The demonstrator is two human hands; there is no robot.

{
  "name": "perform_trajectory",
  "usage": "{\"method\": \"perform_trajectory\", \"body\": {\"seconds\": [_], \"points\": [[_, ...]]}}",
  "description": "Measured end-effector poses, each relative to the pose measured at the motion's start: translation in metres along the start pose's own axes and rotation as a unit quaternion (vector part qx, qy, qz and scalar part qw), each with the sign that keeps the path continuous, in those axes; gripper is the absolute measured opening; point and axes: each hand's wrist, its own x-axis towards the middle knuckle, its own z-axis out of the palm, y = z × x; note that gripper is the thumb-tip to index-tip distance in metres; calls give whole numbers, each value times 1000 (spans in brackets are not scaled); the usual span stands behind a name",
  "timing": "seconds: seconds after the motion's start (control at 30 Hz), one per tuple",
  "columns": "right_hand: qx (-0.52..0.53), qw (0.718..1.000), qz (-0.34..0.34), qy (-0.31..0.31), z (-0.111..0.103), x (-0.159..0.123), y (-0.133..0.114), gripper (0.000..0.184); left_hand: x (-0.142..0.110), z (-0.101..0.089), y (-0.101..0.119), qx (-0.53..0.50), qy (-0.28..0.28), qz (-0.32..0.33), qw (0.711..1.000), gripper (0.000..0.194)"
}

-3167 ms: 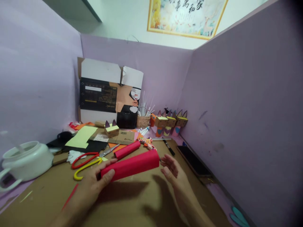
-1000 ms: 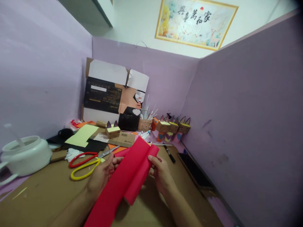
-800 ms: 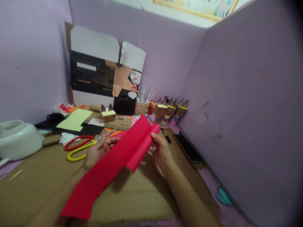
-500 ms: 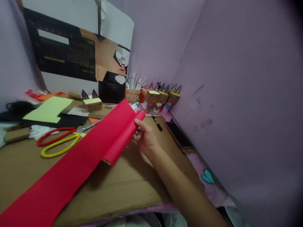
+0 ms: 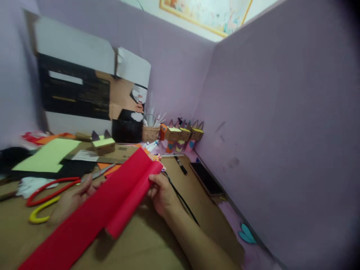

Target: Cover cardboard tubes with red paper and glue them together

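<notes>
My right hand (image 5: 161,193) is closed on the rolled end of a long strip of red paper (image 5: 92,210), thumb on top and fingers curled behind. The unrolled part slants down to the lower left, held above the cardboard. My left hand (image 5: 71,198), slightly blurred, is at the strip's left edge with its thumb apart from the fingers; the fingertips are partly hidden by the paper. Beside and partly behind it lie large scissors (image 5: 53,191) with one red and one yellow handle.
A cardboard sheet (image 5: 146,240) covers the table. Light green paper (image 5: 46,155) and a small eared cardboard box (image 5: 104,144) lie behind. A marker (image 5: 180,165), a black cord (image 5: 182,200) and a phone (image 5: 206,178) are at right. A pen basket (image 5: 151,134) stands near the wall.
My left hand has come into view beside the strip, over the scissors' handles. A black cord now shows near my right hand. The view has tilted up, so things sit lower.
</notes>
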Motion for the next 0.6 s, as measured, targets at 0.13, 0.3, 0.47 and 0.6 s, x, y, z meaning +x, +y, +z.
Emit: {"method": "perform_trajectory", "body": {"seconds": [0.13,0.3,0.47,0.6], "points": [[-1,999,1,-36,4,-12,4,21,-6,1,19,-51,-5,34,998,52],[8,1000,16,-15,7,-19,2,19,-18,-11,37,-21,3,141,990,31],[11,1000,6,6,6,-15,-1,15,-27,-21,47,-31,23,176,984,28],[-1,1000,-26,8,0,-11,-1,15,-27,-22,51,-35,36,172,984,26]]}}
